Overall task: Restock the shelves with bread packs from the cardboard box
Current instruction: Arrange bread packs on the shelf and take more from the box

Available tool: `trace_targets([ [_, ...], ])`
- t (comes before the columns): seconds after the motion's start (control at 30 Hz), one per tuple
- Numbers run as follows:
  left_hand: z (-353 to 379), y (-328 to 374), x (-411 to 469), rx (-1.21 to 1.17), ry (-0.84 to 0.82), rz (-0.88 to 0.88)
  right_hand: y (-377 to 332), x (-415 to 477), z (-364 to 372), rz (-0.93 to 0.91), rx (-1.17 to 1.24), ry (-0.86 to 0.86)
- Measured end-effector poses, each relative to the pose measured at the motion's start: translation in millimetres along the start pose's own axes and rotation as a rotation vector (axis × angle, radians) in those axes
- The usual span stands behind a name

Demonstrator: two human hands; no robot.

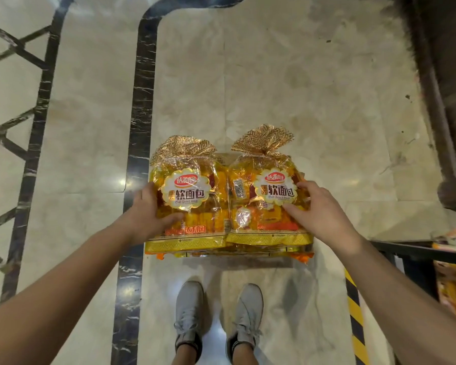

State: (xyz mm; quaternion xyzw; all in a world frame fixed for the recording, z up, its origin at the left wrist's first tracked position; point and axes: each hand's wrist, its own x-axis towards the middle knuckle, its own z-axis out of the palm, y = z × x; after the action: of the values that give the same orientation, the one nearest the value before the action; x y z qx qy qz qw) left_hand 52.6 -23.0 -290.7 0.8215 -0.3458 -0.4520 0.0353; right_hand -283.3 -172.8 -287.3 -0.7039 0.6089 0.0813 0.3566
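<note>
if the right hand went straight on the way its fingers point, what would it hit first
The right hand points up-left in the picture and holds the right bread pack, so that pack comes first. Next is likely the left bread pack beside it, though depth is unclear.

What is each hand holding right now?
Left hand: grips the left soft bread pack.
Right hand: grips the right soft bread pack.
</note>
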Motion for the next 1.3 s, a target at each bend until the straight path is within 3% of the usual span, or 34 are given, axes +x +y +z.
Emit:
trace_targets([
  [0.13, 10.7, -13.2, 10.6, -0.426, -0.041, -0.172, 9.8, 8.2, 6.7, 0.044, 0.113, -0.009],
  [0.23, 14.0, -26.0, 15.5, -0.541, -0.077, -0.231, 12.8, 15.0, 10.5, 0.098, 0.214, -0.016],
  [0.47, 5.9, -9.9, 4.8, -0.680, -0.108, -0.185, 15.5, 19.6, 14.1, 0.290, 0.508, -0.139],
  [0.7, -5.4, 4.1, -9.1, -0.856, -0.126, -0.072, 23.3, 7.4, 2.0, 0.240, 0.935, -0.310],
  [0.83, -18.8, 19.2, -29.0, -0.862, -0.152, 0.013, 17.7, -12.6, -15.1, 0.162, 1.001, -0.359],
  [1.07, -70.3, 57.5, -94.9, -0.906, -0.127, 0.121, 11.7, -68.3, -88.2, 0.094, 1.177, -0.299],
  [1.3, -145.7, 129.4, -196.6, -0.891, -0.102, 0.269, -16.9, -168.2, -208.1, -0.062, 1.282, -0.117],
])
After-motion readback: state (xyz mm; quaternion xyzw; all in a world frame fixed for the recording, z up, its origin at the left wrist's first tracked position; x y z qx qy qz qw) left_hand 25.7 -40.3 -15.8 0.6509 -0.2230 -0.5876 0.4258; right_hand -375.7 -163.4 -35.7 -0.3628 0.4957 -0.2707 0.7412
